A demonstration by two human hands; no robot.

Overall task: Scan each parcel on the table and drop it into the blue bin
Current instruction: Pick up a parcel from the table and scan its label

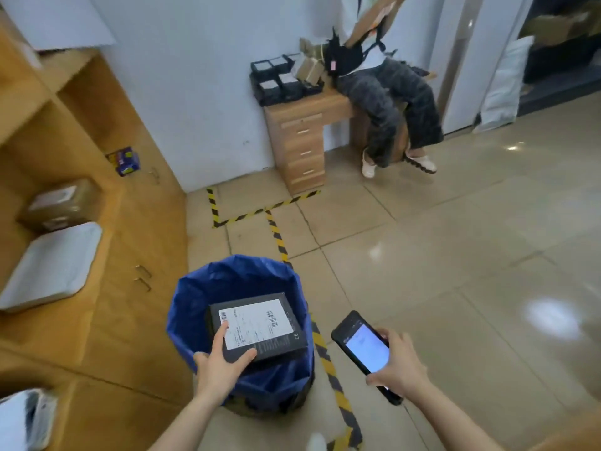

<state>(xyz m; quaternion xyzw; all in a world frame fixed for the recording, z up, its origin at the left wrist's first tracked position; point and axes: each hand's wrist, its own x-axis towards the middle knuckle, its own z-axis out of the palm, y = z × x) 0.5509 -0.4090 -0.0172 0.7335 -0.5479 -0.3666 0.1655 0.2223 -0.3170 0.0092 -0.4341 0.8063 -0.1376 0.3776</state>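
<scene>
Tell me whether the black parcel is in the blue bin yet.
Not yet dropped. The black parcel sits at the blue bin's mouth, label up, gripped at its near corner by the left hand.
</scene>
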